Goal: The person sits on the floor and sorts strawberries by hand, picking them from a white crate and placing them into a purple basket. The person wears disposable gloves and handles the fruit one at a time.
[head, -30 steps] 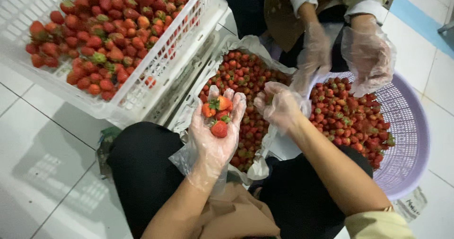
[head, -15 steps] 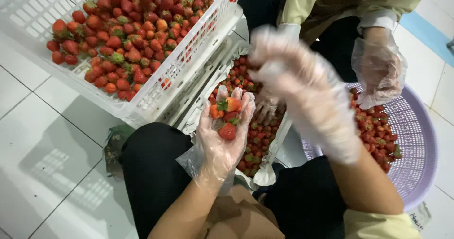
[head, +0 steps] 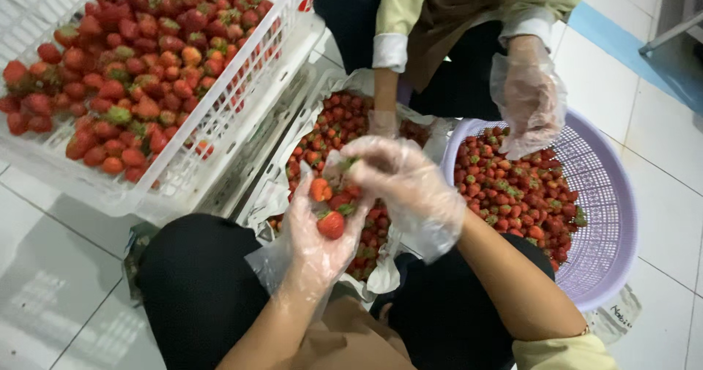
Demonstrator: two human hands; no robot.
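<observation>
My left hand, in a clear plastic glove, lies palm up and cradles several strawberries, red with green caps. My right hand, also gloved, reaches over the left palm with its fingertips pinching at a strawberry near the top of the pile. Both hands hover above a plastic-lined tray of strawberries between my knees. Whether the right fingers hold a berry or only touch it is hard to tell.
A white slatted crate heaped with strawberries sits at the upper left. A purple perforated basket of strawberries stands at the right. A person opposite has one gloved hand over the basket and the other in the tray. White tiled floor surrounds everything.
My right hand has come back from high above the tray down onto my left palm. The left hand stays palm up with its strawberries. The other person's hand moved over the purple basket.
</observation>
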